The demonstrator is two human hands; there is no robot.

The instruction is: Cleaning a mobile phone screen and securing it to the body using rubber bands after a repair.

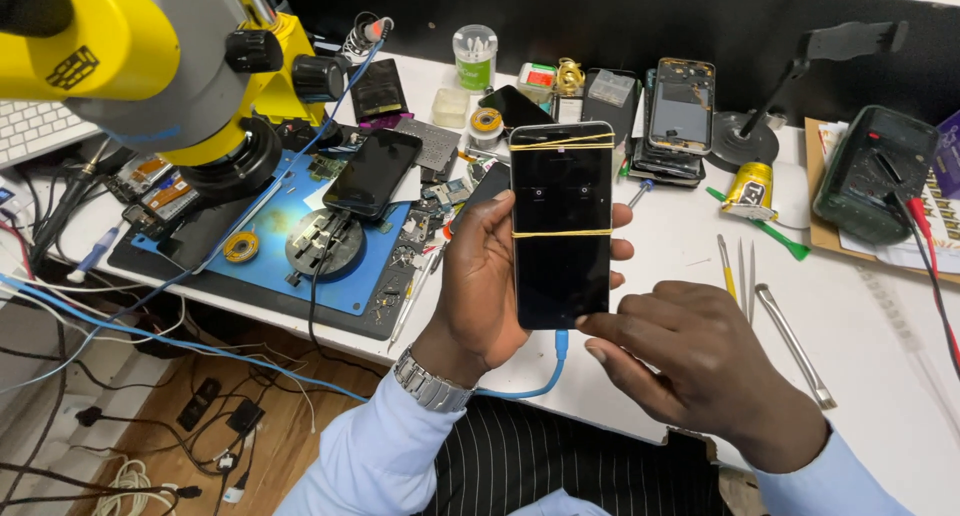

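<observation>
A black smartphone point(561, 226) is held upright in the left hand point(490, 281), fingers wrapped round its back and clamped on its edges. Two yellow rubber bands point(562, 234) are stretched across the phone, one near the top and one about mid-height. A blue cable point(545, 376) is plugged into the phone's lower end and is led down past the wrist, where a metal watch point(430, 381) is worn.

The right hand point(690, 361) is held just below and to the right of the phone, holding nothing, fingers loosely together, the forefinger tip touching or almost touching the lower right corner of the dark screen. The step in hand is judged to be a check of the banded screen while it is powered by cable; a light, precise press on the glass would be called for, without the bands being shifted.

To the right of the right hand, tweezers and a metal pry tool point(790, 341) are laid on the white bench point(880, 416); further off, a green multimeter point(868, 171). Beyond the left hand, a second phone point(373, 171) is clamped on a blue work mat point(300, 276), under a yellow microscope point(150, 66). Behind the held phone, stripped phone frames point(680, 106) are stacked. Below the bench, a wooden floor with tangled leads is seen.
</observation>
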